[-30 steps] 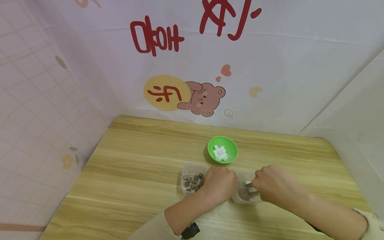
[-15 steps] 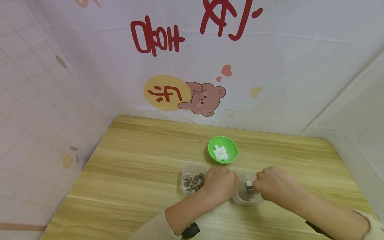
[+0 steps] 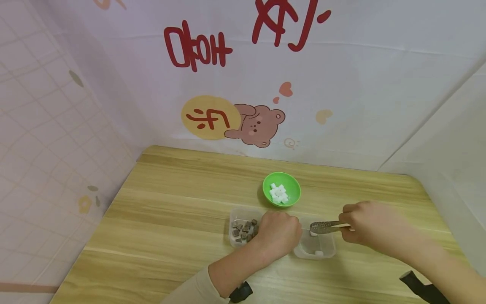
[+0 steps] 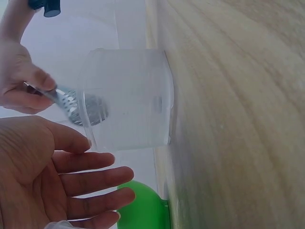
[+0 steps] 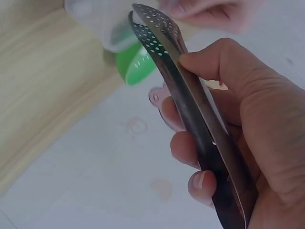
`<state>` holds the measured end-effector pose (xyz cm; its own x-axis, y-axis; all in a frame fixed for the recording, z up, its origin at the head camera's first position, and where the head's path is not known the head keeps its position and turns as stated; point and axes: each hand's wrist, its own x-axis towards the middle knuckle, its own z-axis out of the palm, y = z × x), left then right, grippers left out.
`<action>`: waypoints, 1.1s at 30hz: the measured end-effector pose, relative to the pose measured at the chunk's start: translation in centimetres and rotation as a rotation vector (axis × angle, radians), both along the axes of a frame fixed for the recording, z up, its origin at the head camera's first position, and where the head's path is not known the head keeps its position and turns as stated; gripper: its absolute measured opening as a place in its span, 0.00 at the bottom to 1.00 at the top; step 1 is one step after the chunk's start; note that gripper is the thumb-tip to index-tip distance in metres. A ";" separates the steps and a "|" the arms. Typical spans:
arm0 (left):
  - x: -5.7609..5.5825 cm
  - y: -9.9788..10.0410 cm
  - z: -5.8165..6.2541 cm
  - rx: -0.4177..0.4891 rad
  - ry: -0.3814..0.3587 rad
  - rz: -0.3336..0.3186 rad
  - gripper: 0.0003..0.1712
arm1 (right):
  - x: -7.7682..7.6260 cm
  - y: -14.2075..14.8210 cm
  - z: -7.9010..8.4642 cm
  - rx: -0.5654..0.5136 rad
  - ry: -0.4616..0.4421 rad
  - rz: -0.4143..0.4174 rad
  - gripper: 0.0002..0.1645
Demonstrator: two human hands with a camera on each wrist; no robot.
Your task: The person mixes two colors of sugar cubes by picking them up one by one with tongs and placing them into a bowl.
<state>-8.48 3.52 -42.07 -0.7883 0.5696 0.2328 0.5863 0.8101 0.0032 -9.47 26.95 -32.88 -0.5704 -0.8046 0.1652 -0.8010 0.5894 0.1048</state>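
My right hand (image 3: pixel 366 223) grips metal tongs (image 3: pixel 326 227) with perforated tips, thumb on one arm and curled fingers on the other. A white cube (image 5: pixel 138 18) sits between the tips, over the right clear plastic container (image 3: pixel 330 249). Another white cube (image 3: pixel 319 253) lies inside that container. My left hand (image 3: pixel 279 232) is between the two containers. In the left wrist view its fingers (image 4: pixel 97 180) are loosely extended, with the thumb tip right at the rim of the right container (image 4: pixel 128 100).
A left clear container (image 3: pixel 232 236) holds several brown-grey cubes (image 3: pixel 244 230). Behind both containers stands a green bowl (image 3: pixel 294 185) with several white cubes (image 3: pixel 279 194). The wooden table (image 3: pixel 171 202) meets a printed white wall (image 3: pixel 341 84) at the back.
My right hand has risen and shifted right, lifting the tongs from inside the right container, with a white cube at their tips. The left hand has stayed in place.
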 end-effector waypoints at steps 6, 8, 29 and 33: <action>-0.1 -0.2 -0.2 0.030 -0.036 -0.011 0.27 | -1.2 0.3 1.2 -0.072 0.073 0.000 0.13; -0.1 -0.2 -0.2 0.029 -0.035 -0.011 0.27 | -1.9 0.1 1.5 -0.085 0.075 -0.014 0.12; 0.0 -0.2 0.2 0.008 -0.048 -0.027 0.27 | -6.2 -2.0 -1.7 -0.346 0.054 -0.098 0.09; 0.0 -0.2 0.3 -0.007 -0.037 -0.023 0.27 | -5.9 -1.6 -1.8 -0.372 0.036 -0.102 0.09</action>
